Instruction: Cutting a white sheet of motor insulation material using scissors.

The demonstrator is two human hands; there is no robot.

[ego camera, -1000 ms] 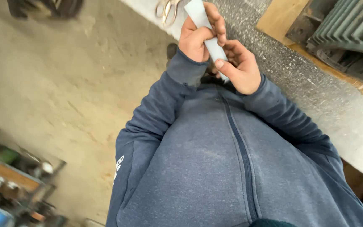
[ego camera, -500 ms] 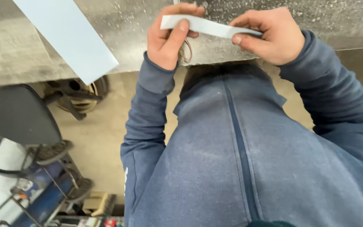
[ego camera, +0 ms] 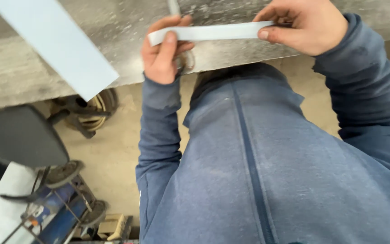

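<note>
A narrow pale grey-blue strip (ego camera: 213,32) is stretched level between both hands above the edge of a grey metal workbench (ego camera: 19,72). My left hand (ego camera: 164,54) pinches its left end with the thumb on top. My right hand (ego camera: 304,25) pinches its right end. Below the left hand the loop handles of scissors (ego camera: 187,61) lie on the bench, partly hidden. A wider pale blue sheet (ego camera: 57,43) lies slanted on the bench at upper left. My blue zipped sweatshirt fills the lower right.
Beneath the bench edge is a concrete floor with a coiled hose or cable (ego camera: 93,110). A black stool seat (ego camera: 21,135) stands at the left, a blue metal cart (ego camera: 59,212) below it, and a small cardboard box (ego camera: 109,226) by the cart.
The view has swung from the floor side toward the bench. The strip went from upright between close hands to level, with my hands now farther apart along it.
</note>
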